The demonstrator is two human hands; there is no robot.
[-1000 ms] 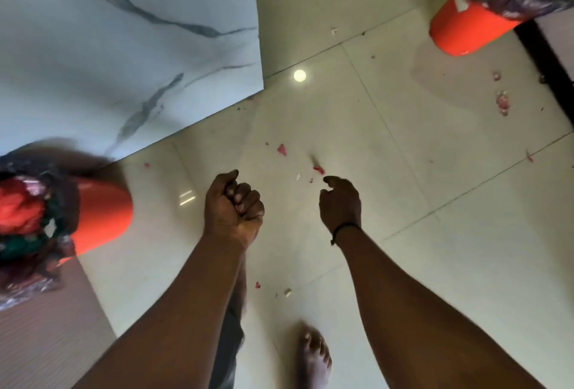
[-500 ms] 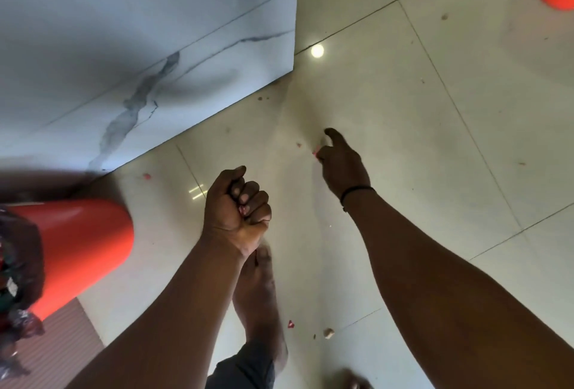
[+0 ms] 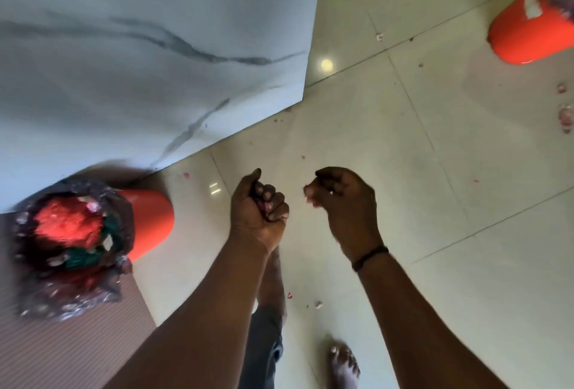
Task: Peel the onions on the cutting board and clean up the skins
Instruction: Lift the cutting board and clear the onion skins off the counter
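I look down at a tiled floor, with no cutting board or onions in view. My left hand (image 3: pixel 261 205) is closed in a fist, and bits of pinkish onion skin show between its fingers. My right hand (image 3: pixel 338 199) is raised beside it and pinches a small pink piece of onion skin (image 3: pixel 308 190) at its fingertips. Small pink skin scraps (image 3: pixel 290 295) lie scattered on the floor (image 3: pixel 435 202). An orange bin (image 3: pixel 149 221) lined with a dark bag, full of rubbish, stands at the left.
A white marble-look panel (image 3: pixel 139 62) rises at the upper left. A second orange bin (image 3: pixel 528 31) sits at the top right with more pink scraps (image 3: pixel 565 115) near it. My bare feet (image 3: pixel 344 364) stand below. A ribbed brown mat (image 3: pixel 62 351) lies at the bottom left.
My right hand has come up from the floor with a pink scrap pinched in its fingertips. The view has swung so the left bin's opening and the right bin show again.
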